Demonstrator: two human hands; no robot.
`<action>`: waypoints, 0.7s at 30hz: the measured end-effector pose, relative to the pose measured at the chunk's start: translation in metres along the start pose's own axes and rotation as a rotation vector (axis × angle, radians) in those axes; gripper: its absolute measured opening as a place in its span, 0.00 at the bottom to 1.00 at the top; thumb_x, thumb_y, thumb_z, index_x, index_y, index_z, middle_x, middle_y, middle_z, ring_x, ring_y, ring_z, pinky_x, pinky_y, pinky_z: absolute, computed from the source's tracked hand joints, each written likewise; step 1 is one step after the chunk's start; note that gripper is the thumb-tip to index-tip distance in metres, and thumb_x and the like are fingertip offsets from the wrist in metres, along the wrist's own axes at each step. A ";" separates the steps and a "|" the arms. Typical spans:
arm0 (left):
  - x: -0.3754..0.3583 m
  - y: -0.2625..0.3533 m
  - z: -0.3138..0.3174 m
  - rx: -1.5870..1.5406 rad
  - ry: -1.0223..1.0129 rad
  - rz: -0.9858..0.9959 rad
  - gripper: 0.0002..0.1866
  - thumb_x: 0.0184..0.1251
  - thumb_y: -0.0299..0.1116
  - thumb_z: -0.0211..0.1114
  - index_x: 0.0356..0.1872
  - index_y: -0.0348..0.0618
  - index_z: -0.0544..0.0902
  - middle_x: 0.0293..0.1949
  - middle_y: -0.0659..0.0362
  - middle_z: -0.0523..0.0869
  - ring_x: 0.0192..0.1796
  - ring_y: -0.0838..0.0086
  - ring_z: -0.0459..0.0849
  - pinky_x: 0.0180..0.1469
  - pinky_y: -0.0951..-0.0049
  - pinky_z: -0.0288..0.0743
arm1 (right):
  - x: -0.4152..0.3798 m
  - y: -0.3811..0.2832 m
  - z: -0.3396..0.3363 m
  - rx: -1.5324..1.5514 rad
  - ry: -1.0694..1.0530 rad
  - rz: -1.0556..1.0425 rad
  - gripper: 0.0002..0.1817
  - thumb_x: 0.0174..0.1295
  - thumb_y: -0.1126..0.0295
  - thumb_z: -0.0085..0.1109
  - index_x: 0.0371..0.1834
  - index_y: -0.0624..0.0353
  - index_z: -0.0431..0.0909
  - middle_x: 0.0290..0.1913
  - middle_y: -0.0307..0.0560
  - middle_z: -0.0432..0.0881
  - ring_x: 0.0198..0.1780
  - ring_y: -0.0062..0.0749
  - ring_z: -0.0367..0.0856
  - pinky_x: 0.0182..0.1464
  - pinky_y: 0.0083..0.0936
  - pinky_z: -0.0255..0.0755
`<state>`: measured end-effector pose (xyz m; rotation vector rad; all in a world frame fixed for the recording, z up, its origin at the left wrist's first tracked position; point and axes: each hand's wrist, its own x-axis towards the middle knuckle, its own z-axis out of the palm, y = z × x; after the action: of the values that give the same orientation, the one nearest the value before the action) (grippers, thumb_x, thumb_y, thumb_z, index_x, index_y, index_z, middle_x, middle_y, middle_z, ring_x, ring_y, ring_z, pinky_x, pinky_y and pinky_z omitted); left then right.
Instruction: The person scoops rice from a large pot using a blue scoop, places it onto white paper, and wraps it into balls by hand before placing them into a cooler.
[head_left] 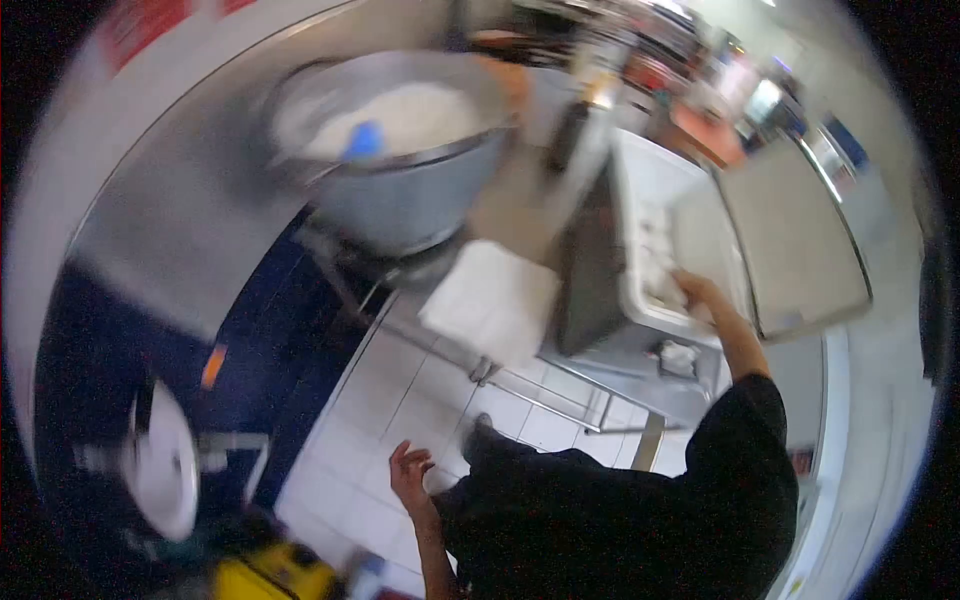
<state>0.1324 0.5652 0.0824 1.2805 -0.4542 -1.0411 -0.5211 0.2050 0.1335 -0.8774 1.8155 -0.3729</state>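
My right hand [697, 290] reaches down inside an open white-lined cooler box [628, 170]. It is at the white, soft-looking bundles [655, 262] lying in there; its fingertips are blurred and partly hidden, so a grip cannot be made out. The box's lid [800, 230] hangs back on the right side. Low over the tiled floor, my left hand [410, 480] is held in front of my body with loosely bent fingers apart, holding nothing. A folded white cloth or sheet [495, 300] lies to the left of the box.
A large grey metal pot [410, 195] with pale contents and a blue object [364, 140] stands at the upper left. A metal table [670, 395] carries the box and a small crumpled bag [678, 357]. A white sink-like basin [170, 465] and yellow item [270, 575] are lower left.
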 end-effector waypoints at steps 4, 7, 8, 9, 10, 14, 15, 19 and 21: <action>-0.051 -0.019 -0.062 0.066 0.111 -0.018 0.18 0.71 0.36 0.61 0.59 0.42 0.75 0.42 0.58 0.84 0.44 0.74 0.83 0.48 0.70 0.78 | -0.062 -0.034 0.029 -0.358 0.097 -0.357 0.21 0.67 0.51 0.51 0.55 0.53 0.76 0.51 0.48 0.81 0.47 0.39 0.81 0.51 0.44 0.76; -0.097 -0.044 -0.123 0.312 0.276 0.140 0.16 0.68 0.37 0.64 0.54 0.47 0.78 0.38 0.60 0.85 0.40 0.77 0.84 0.47 0.70 0.80 | -0.086 -0.116 0.098 -0.722 0.368 -0.741 0.20 0.68 0.54 0.51 0.56 0.54 0.76 0.51 0.49 0.81 0.47 0.39 0.81 0.50 0.41 0.76; -0.114 -0.046 -0.143 0.282 0.327 0.160 0.14 0.67 0.37 0.65 0.51 0.46 0.78 0.37 0.58 0.86 0.39 0.75 0.85 0.44 0.70 0.80 | -0.109 -0.146 0.148 -0.808 0.530 -0.910 0.20 0.68 0.55 0.51 0.57 0.54 0.76 0.51 0.49 0.81 0.47 0.39 0.81 0.50 0.41 0.76; -0.127 -0.051 -0.165 0.344 0.352 0.094 0.13 0.67 0.37 0.64 0.49 0.46 0.79 0.37 0.56 0.86 0.40 0.71 0.86 0.43 0.68 0.81 | -0.133 -0.166 0.209 -0.828 0.680 -1.094 0.20 0.69 0.56 0.51 0.57 0.55 0.76 0.51 0.49 0.81 0.47 0.39 0.81 0.50 0.40 0.76; -0.141 -0.050 -0.187 0.397 0.447 0.047 0.13 0.67 0.36 0.63 0.49 0.46 0.79 0.36 0.55 0.86 0.39 0.69 0.86 0.42 0.67 0.80 | -0.159 -0.181 0.272 -0.778 0.795 -1.285 0.19 0.69 0.57 0.51 0.57 0.55 0.76 0.51 0.50 0.82 0.46 0.39 0.81 0.50 0.39 0.76; -0.188 -0.038 -0.251 0.340 0.746 0.054 0.12 0.67 0.35 0.62 0.49 0.45 0.79 0.35 0.54 0.86 0.38 0.64 0.86 0.43 0.63 0.79 | -0.219 -0.202 0.505 -0.547 0.600 -1.884 0.19 0.70 0.61 0.52 0.59 0.57 0.76 0.51 0.51 0.82 0.46 0.38 0.82 0.50 0.36 0.76; -0.200 -0.033 -0.260 0.266 0.814 0.115 0.13 0.66 0.35 0.62 0.49 0.45 0.80 0.35 0.54 0.87 0.39 0.63 0.86 0.45 0.63 0.79 | -0.221 -0.203 0.569 -0.559 0.328 -1.989 0.18 0.70 0.61 0.52 0.59 0.57 0.76 0.51 0.51 0.82 0.46 0.38 0.82 0.50 0.35 0.77; -0.259 -0.033 -0.297 0.128 1.148 0.141 0.14 0.64 0.32 0.60 0.50 0.45 0.80 0.34 0.53 0.87 0.39 0.62 0.86 0.45 0.62 0.79 | -0.460 -0.072 0.784 -0.870 -1.106 -1.733 0.16 0.64 0.74 0.56 0.56 0.63 0.75 0.43 0.48 0.82 0.42 0.33 0.80 0.46 0.31 0.75; -0.296 -0.039 -0.311 0.105 1.297 0.078 0.14 0.65 0.30 0.59 0.51 0.44 0.80 0.35 0.54 0.87 0.38 0.65 0.86 0.45 0.65 0.79 | -0.516 -0.018 0.854 -1.155 -1.467 -1.740 0.15 0.66 0.70 0.57 0.55 0.62 0.75 0.44 0.51 0.83 0.42 0.36 0.82 0.45 0.33 0.75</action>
<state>0.2132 0.9860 0.0342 1.7190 0.4421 0.0215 0.3534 0.6846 0.1380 -2.4075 -0.6263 0.3843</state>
